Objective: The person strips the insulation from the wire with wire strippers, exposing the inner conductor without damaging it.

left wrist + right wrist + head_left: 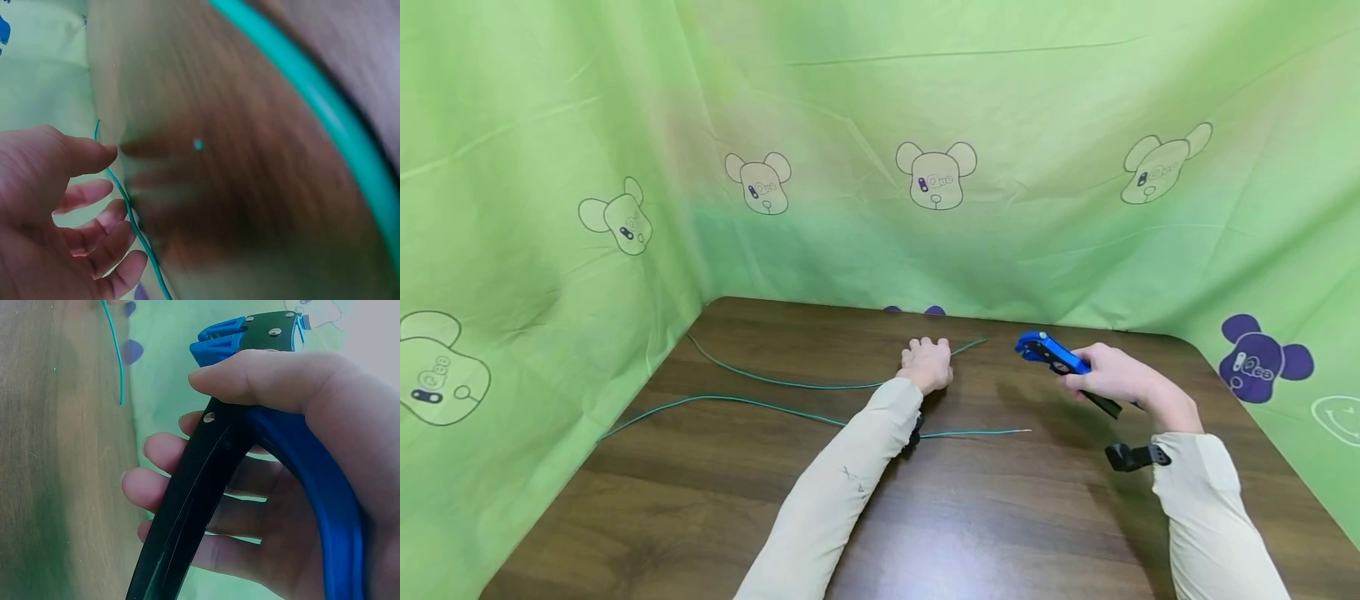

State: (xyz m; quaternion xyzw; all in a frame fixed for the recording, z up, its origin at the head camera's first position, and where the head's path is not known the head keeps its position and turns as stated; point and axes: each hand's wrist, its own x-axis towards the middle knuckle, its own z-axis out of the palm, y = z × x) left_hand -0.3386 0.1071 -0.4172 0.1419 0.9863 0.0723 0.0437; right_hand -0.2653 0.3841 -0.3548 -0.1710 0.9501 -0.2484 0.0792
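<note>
Green wires [703, 397], two in all, lie on one brown table [647, 517]. The far wire [827, 387] runs past the fingertips of the left hand [927, 364], its tip showing to the right; those fingers are spread apart, and contact cannot be told. The near wire [977, 432] crosses under the left forearm, nearer than that hand. Right of both wires, the right hand [1108, 373] grips one blue-and-black tool [1058, 357]. One green speck [199, 144] sits between the wires.

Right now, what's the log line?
left grip: at green wire's far stretch, contact unclear | right grip: holds blue-black tool | near stretch: on table
</note>
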